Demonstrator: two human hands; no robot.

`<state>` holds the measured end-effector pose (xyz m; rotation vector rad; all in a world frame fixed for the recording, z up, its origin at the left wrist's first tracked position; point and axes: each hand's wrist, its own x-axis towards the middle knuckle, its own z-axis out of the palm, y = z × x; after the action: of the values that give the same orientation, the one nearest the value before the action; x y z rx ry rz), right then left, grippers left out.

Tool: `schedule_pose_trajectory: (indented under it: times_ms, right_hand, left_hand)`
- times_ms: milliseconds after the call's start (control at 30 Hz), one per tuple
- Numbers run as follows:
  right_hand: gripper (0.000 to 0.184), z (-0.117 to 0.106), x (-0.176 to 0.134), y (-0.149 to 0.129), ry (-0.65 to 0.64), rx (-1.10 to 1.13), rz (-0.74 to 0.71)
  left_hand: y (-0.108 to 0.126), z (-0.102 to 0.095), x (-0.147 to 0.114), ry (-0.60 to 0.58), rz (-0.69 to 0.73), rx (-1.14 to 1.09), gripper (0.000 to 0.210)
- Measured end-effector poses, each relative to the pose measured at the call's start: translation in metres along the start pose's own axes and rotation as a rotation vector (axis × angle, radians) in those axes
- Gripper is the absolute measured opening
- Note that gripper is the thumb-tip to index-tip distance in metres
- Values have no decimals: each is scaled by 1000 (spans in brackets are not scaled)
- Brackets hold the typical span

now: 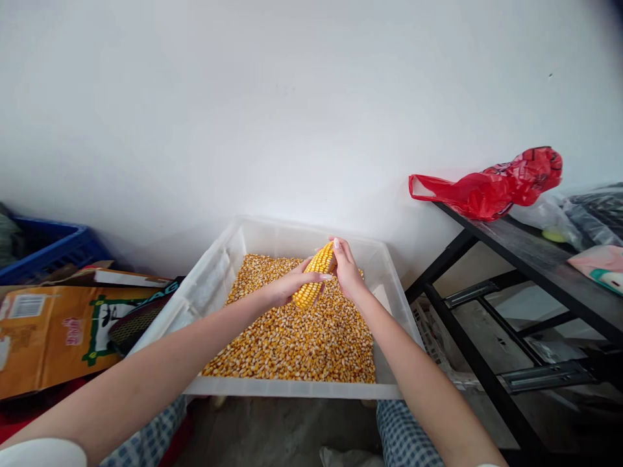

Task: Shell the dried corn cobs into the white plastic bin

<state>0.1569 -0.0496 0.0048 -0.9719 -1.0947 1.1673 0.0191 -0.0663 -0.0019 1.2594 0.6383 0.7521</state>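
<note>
A yellow corn cob (311, 279), its rows of kernels showing, is held tilted above a heap of loose corn kernels (292, 350). Wrapped around its lower part is my left hand (292, 284), the thumb lying across the cob. My right hand (346, 266) grips the upper tip with its fingers. The kernels lie in a translucent plastic bin (292, 388), which stands in front of me against the wall. Some fingers of both hands are hidden behind the cob.
On the right stands a black-framed table (511, 240) with a red plastic bag (496, 185) on it. To the left lie an orange cardboard box (53, 331) and a blue crate (58, 250). A white wall (292, 117) rises behind the bin.
</note>
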Motion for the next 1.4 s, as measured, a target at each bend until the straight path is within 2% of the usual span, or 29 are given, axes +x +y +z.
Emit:
schedule_pose_trajectory:
  times_ms: [200, 367, 567, 733, 900, 1033, 1167, 1400]
  right_hand:
    - [34, 1, -3, -7, -116, 100, -41]
    - [31, 1, -1, -2, -98, 60, -28]
    - [34, -3, -1, -2, -129, 32, -32]
    - [39, -1, -2, -9, -178, 94, -7]
    - [39, -2, -1, -6, -131, 28, 54]
    - [40, -2, -2, -4, -164, 28, 47]
    - [48, -1, -5, -6, -123, 23, 37]
    - [51, -2, -6, -8, -207, 28, 2]
  left_hand:
    - [5, 1, 0, -17, 30, -24, 58]
    - [3, -1, 1, -7, 15, 30, 53]
    - [4, -9, 2, -55, -20, 4, 39]
    - [8, -9, 1, -79, -48, -15, 38]
    - [4, -9, 2, -88, -62, -14, 33]
    - [2, -12, 3, -99, -93, -38, 31]
    - [2, -12, 3, -90, -105, -44, 29]
    - [-2, -17, 5, -75, -201, -90, 30]
